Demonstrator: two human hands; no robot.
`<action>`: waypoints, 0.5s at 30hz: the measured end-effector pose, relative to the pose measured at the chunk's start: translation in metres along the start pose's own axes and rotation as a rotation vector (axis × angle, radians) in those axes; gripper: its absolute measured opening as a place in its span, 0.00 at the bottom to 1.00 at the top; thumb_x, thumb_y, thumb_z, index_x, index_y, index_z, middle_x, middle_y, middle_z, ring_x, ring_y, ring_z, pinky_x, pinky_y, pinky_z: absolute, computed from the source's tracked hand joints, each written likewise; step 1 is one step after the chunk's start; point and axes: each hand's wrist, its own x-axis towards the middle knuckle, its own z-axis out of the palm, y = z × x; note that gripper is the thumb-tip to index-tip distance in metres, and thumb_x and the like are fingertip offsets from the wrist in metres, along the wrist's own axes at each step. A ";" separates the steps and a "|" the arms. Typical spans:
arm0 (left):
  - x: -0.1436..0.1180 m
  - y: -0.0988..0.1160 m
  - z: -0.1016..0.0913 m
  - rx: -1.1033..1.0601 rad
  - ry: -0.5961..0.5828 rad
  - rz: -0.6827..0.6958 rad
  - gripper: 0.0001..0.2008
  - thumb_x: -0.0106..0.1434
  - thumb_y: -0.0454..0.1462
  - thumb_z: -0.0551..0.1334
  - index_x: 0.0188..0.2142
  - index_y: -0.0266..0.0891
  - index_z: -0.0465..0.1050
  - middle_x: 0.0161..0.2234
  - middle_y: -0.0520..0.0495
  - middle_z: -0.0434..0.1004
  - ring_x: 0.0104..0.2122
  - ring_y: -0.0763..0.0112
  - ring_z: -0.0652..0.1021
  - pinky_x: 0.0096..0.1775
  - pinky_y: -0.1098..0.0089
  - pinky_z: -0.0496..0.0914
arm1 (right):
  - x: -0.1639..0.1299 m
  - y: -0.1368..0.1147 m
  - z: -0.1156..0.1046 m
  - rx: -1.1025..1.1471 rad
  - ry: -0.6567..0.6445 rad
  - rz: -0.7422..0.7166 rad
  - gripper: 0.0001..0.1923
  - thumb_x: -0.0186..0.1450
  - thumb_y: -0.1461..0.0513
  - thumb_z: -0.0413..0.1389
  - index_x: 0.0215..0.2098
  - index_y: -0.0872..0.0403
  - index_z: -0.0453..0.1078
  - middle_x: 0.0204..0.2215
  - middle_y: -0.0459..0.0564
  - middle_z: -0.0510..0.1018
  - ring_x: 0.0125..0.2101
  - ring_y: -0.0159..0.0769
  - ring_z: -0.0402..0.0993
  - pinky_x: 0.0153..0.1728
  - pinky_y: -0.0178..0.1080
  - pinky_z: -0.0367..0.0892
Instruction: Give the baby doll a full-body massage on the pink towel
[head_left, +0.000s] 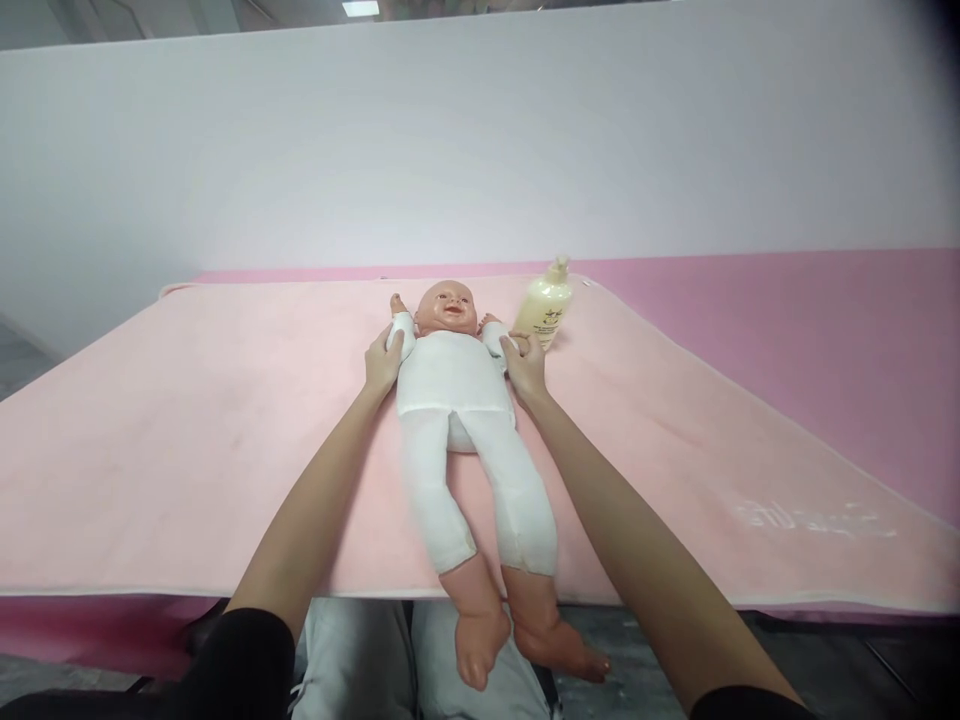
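Note:
A baby doll [456, 375] with a white cloth body lies on its back, its head [448, 305] away from me. Its bare plastic feet hang over the near table edge. My left hand [383, 358] is closed around the doll's arm on the left, thumb on top. On the other side, my right hand [526, 365] grips the doll's other arm, its fingers bent. Just beyond my right hand stands a pale yellow pump bottle [545, 308], its lower part partly hidden by that hand.
A light pink towel [225, 440] covers much of the table, with faint white lettering at the right. Darker pink table covering [810, 340] shows at the right and back. A white partition [480, 140] rises behind the table.

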 end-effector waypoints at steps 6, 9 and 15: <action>-0.004 -0.001 -0.004 -0.094 -0.040 0.003 0.25 0.60 0.49 0.58 0.53 0.40 0.70 0.48 0.44 0.76 0.46 0.58 0.75 0.46 0.64 0.67 | -0.002 -0.001 -0.004 0.148 -0.065 0.074 0.28 0.53 0.52 0.58 0.48 0.58 0.68 0.47 0.56 0.74 0.47 0.39 0.71 0.49 0.42 0.68; -0.008 0.001 -0.007 -0.114 -0.082 0.021 0.27 0.56 0.47 0.62 0.54 0.41 0.69 0.48 0.45 0.76 0.46 0.58 0.75 0.46 0.64 0.68 | -0.004 -0.003 -0.008 0.206 -0.100 0.098 0.28 0.53 0.53 0.60 0.49 0.59 0.68 0.48 0.56 0.74 0.48 0.40 0.71 0.50 0.43 0.68; -0.011 0.000 -0.009 -0.075 -0.055 -0.001 0.26 0.57 0.47 0.61 0.54 0.41 0.69 0.48 0.45 0.76 0.46 0.58 0.75 0.46 0.64 0.68 | -0.006 -0.003 -0.011 0.228 -0.111 0.094 0.28 0.51 0.55 0.61 0.49 0.57 0.69 0.49 0.55 0.73 0.49 0.40 0.71 0.51 0.43 0.68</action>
